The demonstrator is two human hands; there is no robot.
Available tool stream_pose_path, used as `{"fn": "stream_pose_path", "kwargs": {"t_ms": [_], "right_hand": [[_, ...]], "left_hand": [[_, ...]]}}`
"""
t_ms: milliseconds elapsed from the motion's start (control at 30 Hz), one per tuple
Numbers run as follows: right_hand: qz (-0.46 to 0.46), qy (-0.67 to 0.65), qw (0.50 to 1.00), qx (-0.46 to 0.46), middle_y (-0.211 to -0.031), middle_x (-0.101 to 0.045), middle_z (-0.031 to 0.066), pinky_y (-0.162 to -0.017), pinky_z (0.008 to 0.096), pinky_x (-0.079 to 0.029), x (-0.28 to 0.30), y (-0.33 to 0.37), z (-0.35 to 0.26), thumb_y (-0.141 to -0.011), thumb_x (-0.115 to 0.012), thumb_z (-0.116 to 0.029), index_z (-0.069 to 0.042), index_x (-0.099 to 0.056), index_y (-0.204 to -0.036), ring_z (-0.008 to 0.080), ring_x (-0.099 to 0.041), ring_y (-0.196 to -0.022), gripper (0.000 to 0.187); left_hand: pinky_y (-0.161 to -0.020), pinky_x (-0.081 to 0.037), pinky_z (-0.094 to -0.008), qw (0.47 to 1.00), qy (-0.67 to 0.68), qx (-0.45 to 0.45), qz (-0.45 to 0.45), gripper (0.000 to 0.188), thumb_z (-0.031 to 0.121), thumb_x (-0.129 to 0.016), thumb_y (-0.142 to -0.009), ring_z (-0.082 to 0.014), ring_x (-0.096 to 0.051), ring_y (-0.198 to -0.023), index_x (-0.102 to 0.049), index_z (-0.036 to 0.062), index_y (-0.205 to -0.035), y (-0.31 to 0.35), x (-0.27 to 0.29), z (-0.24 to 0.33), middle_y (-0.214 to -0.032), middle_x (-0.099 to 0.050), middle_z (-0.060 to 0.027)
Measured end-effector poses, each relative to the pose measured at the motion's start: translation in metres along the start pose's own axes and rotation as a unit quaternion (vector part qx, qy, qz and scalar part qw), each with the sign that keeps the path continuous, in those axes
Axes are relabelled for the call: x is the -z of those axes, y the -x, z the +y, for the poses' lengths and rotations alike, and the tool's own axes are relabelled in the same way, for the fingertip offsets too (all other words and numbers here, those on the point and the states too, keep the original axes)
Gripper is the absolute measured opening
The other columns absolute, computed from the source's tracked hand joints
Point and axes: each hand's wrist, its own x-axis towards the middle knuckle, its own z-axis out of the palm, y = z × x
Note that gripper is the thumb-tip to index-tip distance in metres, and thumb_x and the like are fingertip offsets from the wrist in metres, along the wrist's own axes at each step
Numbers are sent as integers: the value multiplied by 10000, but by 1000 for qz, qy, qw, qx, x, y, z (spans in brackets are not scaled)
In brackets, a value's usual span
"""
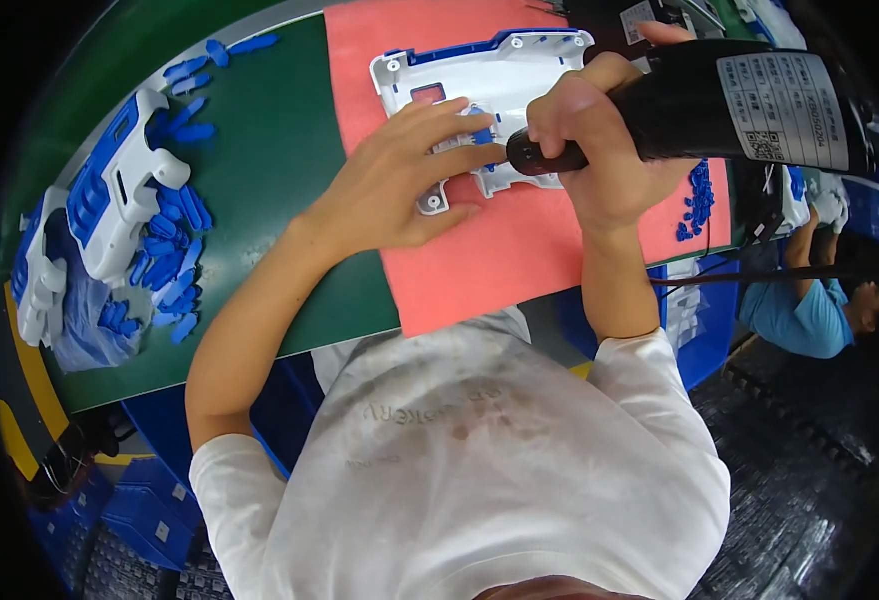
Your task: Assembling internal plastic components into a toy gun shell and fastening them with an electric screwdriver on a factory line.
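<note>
Two hands, left hand (400,180) covering white panel (500,75), right hand (600,140) gripping screwdriver (720,105), tip hidden

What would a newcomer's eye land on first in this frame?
The pink mat at centre top, where the left hand presses a white and blue plastic panel flat. Next, the black power screwdriver gripped in the right hand, its tip down on the panel. Then the pile of small blue parts and white housings on the green table at left.
</note>
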Motion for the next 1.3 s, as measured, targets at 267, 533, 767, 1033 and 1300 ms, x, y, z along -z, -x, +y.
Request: {"fn": "stream_pose_path", "kwargs": {"t_ms": [267,533,767,1033,1300], "right_hand": [[-9,3,1000,-12,-615,-499,96,-480,335,-464,-2,6,3,-796,-494,145,-1,-308,-1277,161,-487,-448,536],[-40,11,999,-27,-616,-462,68,-478,312,-441,1,15,6,-794,-500,145,-28,-271,-1284,148,-467,-468,569],[-77,91,993,-12,-668,-605,31,-700,219,-463,11,33,4,-733,-643,81,-21,-391,-1149,115,-588,-629,496],[-168,1,984,62,-722,-596,100,-651,282,-492,10,35,7,-726,-590,160,-40,-406,-1081,173,-595,-643,446],[-137,199,968,71,-651,-475,56,-530,359,-494,17,37,2,-814,-581,56,-117,-292,-1176,176,-495,-503,495]], "left_hand": [[-1022,-390,-483,1000,-10,-21,20,429,194,-750,-709,-333,-468,-1243,-655,120,-1121,2,-3,-2,-1296,-529,-93],[-1013,-405,-462,999,-20,-20,27,377,186,-748,-707,-326,-483,-1233,-676,104,-1068,3,-6,-1,-1281,-539,-85],[-1037,-386,-471,1000,-21,-12,13,331,149,-744,-716,-316,-463,-1277,-684,57,-1029,5,-8,-1,-1336,-521,-87],[-1043,-390,-456,999,-5,3,35,549,135,-755,-710,-308,-471,-1270,-562,78,-1220,6,-10,-6,-1312,-554,-81],[-1006,-411,-456,993,-93,-58,40,329,184,-754,-714,-326,-501,-1227,-614,59,-984,1,-8,0,-1235,-603,-89]]}}
